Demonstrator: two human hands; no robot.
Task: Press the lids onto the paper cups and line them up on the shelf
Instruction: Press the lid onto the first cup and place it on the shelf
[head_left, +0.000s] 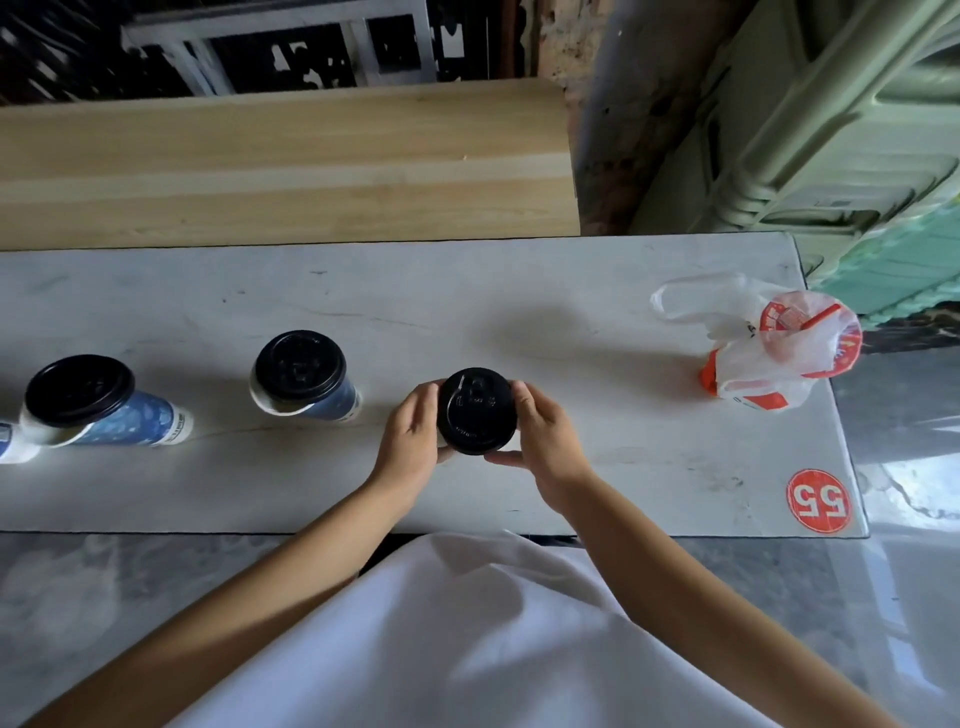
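Right of the two lidded cups (301, 376), I'm seeing both hands gripping a third. The left hand (415, 426) and right hand (545, 431) are clasping its black lid (475, 410) (cup body hidden).

black lid (476, 410) on cup, seen top-down, cup body hidden; two more lidded blue-white paper cups upright to its left: middle cup (304, 382), left cup (98, 402), roughly one row on white shelf (597, 291)
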